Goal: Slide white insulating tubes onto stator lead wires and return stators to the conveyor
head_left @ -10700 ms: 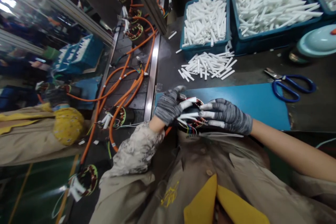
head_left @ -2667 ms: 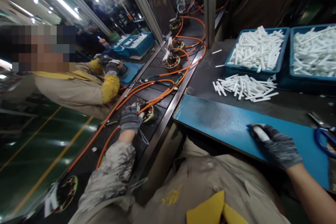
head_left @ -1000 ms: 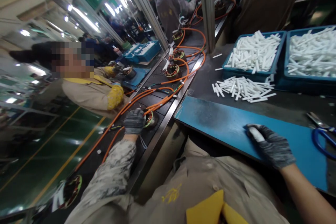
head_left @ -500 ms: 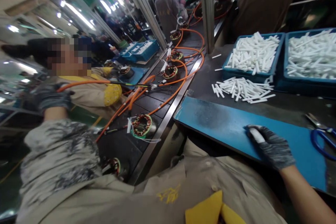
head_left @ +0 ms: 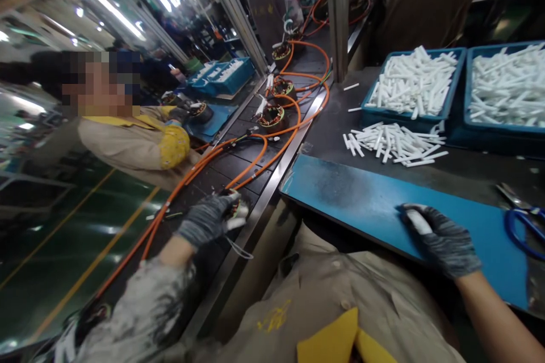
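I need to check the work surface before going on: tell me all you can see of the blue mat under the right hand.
The blue mat is a flat, thin rectangular sheet, plastic or rubber by its look, lying on the dark bench in front of the person. Its left part is smudged grey. The gloved right hand rests palm down on it; the blue handle of the scissors lies over its far right part.
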A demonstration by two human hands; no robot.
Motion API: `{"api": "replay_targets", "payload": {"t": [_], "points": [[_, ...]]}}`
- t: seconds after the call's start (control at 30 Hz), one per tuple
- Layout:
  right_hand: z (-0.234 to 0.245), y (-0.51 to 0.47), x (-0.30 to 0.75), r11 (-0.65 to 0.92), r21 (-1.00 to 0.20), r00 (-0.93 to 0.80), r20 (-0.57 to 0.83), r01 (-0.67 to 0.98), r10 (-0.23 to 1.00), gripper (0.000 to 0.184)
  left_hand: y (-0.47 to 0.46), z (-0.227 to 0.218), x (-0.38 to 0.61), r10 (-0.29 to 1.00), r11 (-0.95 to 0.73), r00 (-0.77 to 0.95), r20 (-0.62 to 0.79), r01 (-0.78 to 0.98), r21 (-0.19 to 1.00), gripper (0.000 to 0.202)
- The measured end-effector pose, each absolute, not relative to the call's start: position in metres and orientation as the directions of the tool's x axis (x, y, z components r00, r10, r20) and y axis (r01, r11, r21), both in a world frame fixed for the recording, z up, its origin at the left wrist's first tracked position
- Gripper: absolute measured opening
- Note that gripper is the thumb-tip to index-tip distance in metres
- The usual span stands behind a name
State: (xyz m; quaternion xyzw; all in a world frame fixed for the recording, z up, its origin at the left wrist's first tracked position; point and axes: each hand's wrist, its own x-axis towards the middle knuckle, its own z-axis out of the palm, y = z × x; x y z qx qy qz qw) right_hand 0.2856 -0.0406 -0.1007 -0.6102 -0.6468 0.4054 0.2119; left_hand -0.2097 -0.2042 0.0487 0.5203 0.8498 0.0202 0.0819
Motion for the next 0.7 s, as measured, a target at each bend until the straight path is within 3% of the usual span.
{"api": "replay_targets", "payload": {"t": [0.17,0.23,0.3,0.4,0.47,0.57,0.7], "points": [[-0.097,-0.040,0.282,-0.067,-0.777,-0.150,-0.205,0.626,0.967,0.051,-0.239,-0.014,-0.202,0.868,0.430,-0.475,-0.147,0.865,-0.258,0.079],[-0.096,-0.040,0.280,-0.057,-0.778,-0.156,-0.197,0.625,0.968,0.052,-0.240,-0.026,-0.210,0.859,0.442,-0.495,-0.129,0.846,-0.298,0.080],[-0.096,-0.040,0.278,-0.042,-0.779,-0.163,-0.184,0.625,0.969,0.052,-0.233,-0.029,-0.219,0.839,0.504,-0.537,-0.089,0.828,-0.245,0.080],[-0.097,-0.039,0.275,0.002,-0.785,-0.189,-0.146,0.620,0.971,0.048,-0.213,-0.014,-0.223,0.778,0.627,-0.626,-0.055,0.779,0.009,0.080],[-0.097,-0.039,0.273,0.023,-0.791,-0.200,-0.126,0.612,0.972,0.046,-0.197,0.005,-0.214,0.761,0.640,-0.634,-0.137,0.700,0.317,0.081],[-0.098,-0.039,0.272,0.031,-0.800,-0.199,-0.111,0.599,0.974,0.046,-0.170,0.029,-0.179,0.788,0.547,-0.543,-0.290,0.400,0.736,0.084],[-0.098,-0.040,0.272,0.050,-0.796,-0.200,-0.090,0.603,0.976,0.043,-0.126,0.032,-0.105,0.854,0.406,-0.420,-0.306,0.172,0.898,0.084]]}}
